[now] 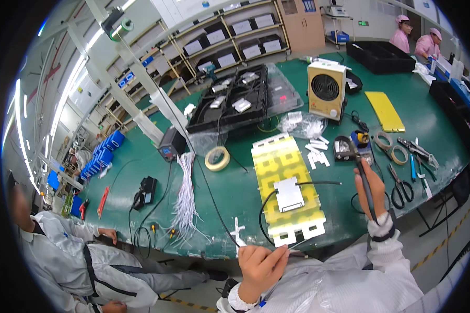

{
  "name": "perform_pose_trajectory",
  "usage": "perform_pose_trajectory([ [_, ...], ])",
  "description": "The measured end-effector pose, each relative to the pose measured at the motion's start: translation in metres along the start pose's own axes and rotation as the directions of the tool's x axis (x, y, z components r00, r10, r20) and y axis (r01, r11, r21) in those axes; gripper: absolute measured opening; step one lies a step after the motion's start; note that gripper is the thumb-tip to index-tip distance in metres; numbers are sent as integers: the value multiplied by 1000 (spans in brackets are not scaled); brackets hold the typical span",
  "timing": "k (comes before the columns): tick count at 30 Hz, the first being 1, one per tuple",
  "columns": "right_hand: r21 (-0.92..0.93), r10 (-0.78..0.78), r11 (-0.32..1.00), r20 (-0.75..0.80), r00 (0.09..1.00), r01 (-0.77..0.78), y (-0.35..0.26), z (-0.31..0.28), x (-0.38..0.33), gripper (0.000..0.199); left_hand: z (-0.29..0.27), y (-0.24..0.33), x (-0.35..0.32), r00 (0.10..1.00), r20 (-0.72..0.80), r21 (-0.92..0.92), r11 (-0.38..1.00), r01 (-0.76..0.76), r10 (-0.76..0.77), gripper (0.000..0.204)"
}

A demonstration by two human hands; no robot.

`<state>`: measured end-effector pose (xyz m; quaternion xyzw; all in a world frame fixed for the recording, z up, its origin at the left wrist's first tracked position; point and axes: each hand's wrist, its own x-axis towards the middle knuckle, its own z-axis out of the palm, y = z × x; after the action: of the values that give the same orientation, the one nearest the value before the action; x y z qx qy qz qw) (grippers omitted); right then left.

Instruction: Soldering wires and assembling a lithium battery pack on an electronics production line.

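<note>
My right hand (373, 195) grips a soldering iron (361, 169) upright, its tip up by the iron stand (361, 142). My left hand (261, 266) pinches a thin wire (297, 244) at the table's near edge. Between the hands lies a yellow-and-white flat panel (284, 172) with a small white board (289, 194) on it. A black cable (318, 183) runs from that board to the right.
A tape roll (217, 158), a bundle of white wires (185, 198), black trays (235, 99), a beige fan unit (326, 89), scissors (401, 189), pliers and tape rings (394, 148) lie on the green table (141, 156). A seated person (73, 255) is at left; two more are far right.
</note>
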<state>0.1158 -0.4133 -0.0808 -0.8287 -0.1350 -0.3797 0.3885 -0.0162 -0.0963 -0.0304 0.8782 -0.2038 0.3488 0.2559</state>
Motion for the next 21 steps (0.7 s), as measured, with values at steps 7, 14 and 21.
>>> perform_pose_trajectory([
  [7, 17, -362, 931, -88, 928, 364, -93, -86, -47, 33, 10, 1, 0, 1000, -18, 0, 1000, 0, 0, 18],
  [14, 266, -412, 892, 140, 901, 367, -130, -83, -61, 22, 13, 2, 11, 998, -59, 49, 998, -34, 37, 14],
  [21, 257, -348, 918, 153, 925, 302, -132, -68, -65, 21, 6, 0, 14, 998, -62, 81, 997, 7, -2, 15],
])
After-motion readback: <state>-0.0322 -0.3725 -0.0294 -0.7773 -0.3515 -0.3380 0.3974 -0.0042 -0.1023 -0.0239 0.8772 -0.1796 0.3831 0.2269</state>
